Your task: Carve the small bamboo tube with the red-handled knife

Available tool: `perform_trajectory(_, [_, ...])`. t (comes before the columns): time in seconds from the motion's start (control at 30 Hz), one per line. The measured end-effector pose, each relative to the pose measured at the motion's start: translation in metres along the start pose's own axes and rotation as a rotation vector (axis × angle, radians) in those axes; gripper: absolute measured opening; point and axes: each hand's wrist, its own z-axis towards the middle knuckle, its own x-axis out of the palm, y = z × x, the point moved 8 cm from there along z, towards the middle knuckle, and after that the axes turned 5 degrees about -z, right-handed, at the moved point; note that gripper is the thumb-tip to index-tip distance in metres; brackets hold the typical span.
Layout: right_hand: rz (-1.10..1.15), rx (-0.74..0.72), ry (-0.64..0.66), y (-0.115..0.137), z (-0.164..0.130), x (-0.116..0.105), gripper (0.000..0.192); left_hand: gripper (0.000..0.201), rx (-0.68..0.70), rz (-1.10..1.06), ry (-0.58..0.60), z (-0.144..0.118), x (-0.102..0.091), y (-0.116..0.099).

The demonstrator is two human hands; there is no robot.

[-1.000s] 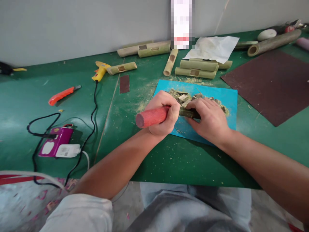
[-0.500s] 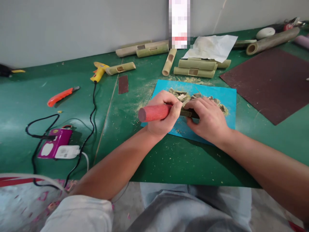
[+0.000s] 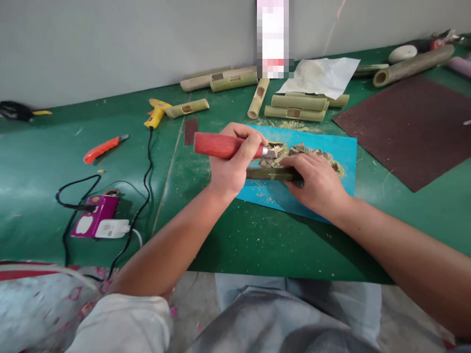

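My left hand [image 3: 230, 164] grips the red wooden handle of a carving tool [image 3: 221, 145], held nearly level and pointing right, its metal collar by my fingertips. My right hand [image 3: 316, 179] presses a short green bamboo piece [image 3: 270, 173] flat on a blue cutting mat [image 3: 344, 152]. The tool's tip sits just above the bamboo's left part; the blade itself is hidden. A heap of bamboo chips [image 3: 294, 149] lies on the mat just behind both hands.
Several cut bamboo tubes [image 3: 296, 107] lie along the back, with white paper [image 3: 322, 73] and a long bamboo pole [image 3: 412, 64]. A dark brown sheet [image 3: 408, 125] lies to the right. On the left lie a yellow glue gun [image 3: 157, 112], an orange utility knife [image 3: 103, 148] and a purple box [image 3: 96, 221] with cables.
My left hand has lifted and swung the red handle from low at the near side up to a level position above the bamboo. My right hand has stayed on the bamboo piece.
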Motion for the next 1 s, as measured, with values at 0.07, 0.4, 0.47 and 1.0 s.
perform_trajectory(0.07, [0.042, -0.021, 0.031, 0.001, 0.0, 0.003, 0.035, 0.03, -0.003, 0.036, 0.076, -0.001, 0.0, -0.005])
perform_trajectory(0.4, [0.042, -0.111, 0.117, 0.005, 0.0, 0.004, 0.016, 0.013, 0.0, 0.147, 0.459, -0.03, 0.011, -0.003])
perform_trajectory(0.47, [0.062, -0.121, 0.134, 0.004, 0.001, 0.004, 0.016, 0.01, 0.03, 0.127, 0.467, -0.031, 0.012, -0.004])
perform_trajectory(1.0, [0.164, -0.184, 0.178, 0.007, 0.005, 0.006, 0.016, 0.017, 0.009, 0.165, 0.535, -0.042, 0.017, -0.01])
